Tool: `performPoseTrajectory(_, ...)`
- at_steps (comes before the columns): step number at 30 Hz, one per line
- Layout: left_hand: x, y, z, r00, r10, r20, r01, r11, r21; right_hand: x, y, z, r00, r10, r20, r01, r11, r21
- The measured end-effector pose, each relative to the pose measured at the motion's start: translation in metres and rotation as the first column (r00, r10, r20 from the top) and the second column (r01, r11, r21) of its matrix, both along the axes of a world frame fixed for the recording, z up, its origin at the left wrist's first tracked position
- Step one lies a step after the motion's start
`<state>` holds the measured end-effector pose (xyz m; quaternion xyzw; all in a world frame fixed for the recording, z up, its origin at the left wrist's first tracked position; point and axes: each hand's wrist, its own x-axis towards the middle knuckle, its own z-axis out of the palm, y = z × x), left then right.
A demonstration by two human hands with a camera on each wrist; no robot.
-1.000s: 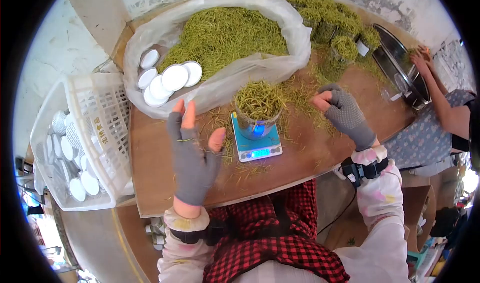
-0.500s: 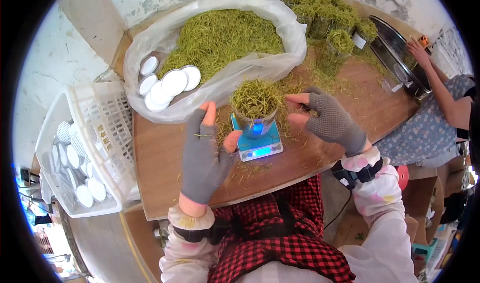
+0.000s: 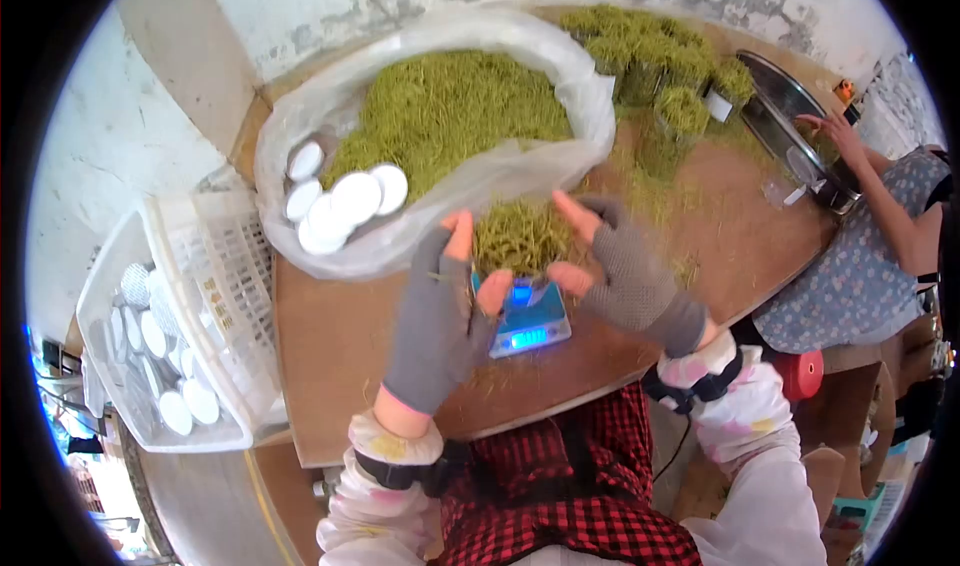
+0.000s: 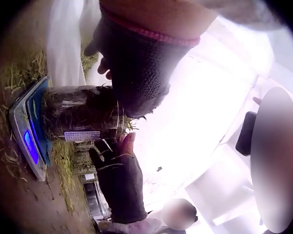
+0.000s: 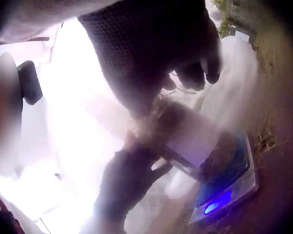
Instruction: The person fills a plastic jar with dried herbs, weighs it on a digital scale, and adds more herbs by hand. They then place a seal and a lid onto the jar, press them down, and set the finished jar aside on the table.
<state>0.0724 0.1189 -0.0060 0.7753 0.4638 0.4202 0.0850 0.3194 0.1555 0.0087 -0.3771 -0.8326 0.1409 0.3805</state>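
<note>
A clear jar heaped with thin dried green strands stands on a small blue-topped digital scale with a lit display. My left hand, in a grey fingerless glove, is at the jar's left side, thumb in front and fingers reaching forward. On the opposite side my right hand, gloved alike, has its index finger extended at the strands and its thumb near the jar's front. Both hands flank the upper part of the jar, fingertips right at the rim in the left wrist view.
Behind the scale lies an open plastic bag of green strands, with white lids on it. A white basket of lids stands left. Several filled jars stand at the back right, near a metal tray and another person's arm.
Both hands have moved inward to the jar, the right one coming in from farther off on the right. The jar remains on the scale.
</note>
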Motion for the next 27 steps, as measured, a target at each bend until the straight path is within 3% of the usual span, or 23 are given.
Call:
performPoseTrajectory(3,0.006,0.002,0.01,0.999,0.027,-0.048,-0.024,0.998,0.053,-0.01,0.003,-0.004,0.998,-0.022,0.06,0.014,0.992,0.124)
performPoseTrajectory(5,0.008,0.005,0.014,0.994,0.05,-0.097,-0.043,0.996,0.075,-0.017,0.003,-0.002,0.999,-0.027,0.034,0.024,0.997,0.077)
performPoseTrajectory(7,0.01,0.007,0.015,0.993,0.06,-0.097,-0.05,0.993,0.109,-0.024,0.006,-0.008,0.999,-0.04,-0.019,0.043,0.987,0.153)
performPoseTrajectory(10,0.011,0.011,0.022,0.995,0.056,-0.077,-0.055,0.998,0.017,-0.03,0.015,-0.009,0.995,-0.051,-0.085,0.066,0.981,0.184)
performPoseTrajectory(14,0.017,0.019,0.029,0.999,0.026,0.041,-0.025,0.999,-0.02,-0.027,0.024,-0.006,0.988,-0.022,-0.154,0.035,0.996,0.083)
performPoseTrajectory(17,0.015,0.023,0.035,0.999,0.034,-0.035,-0.036,0.998,-0.048,-0.022,0.019,0.007,0.984,-0.148,-0.103,0.161,0.978,0.135)
performPoseTrajectory(21,0.015,0.025,0.033,0.999,0.036,-0.033,-0.037,0.998,-0.047,-0.017,0.019,0.012,0.993,-0.085,-0.078,0.089,0.995,0.045)
performPoseTrajectory(27,0.013,0.026,0.032,0.994,0.075,-0.085,-0.075,0.997,-0.006,-0.011,0.02,0.022,0.96,-0.057,-0.274,0.099,0.985,0.139)
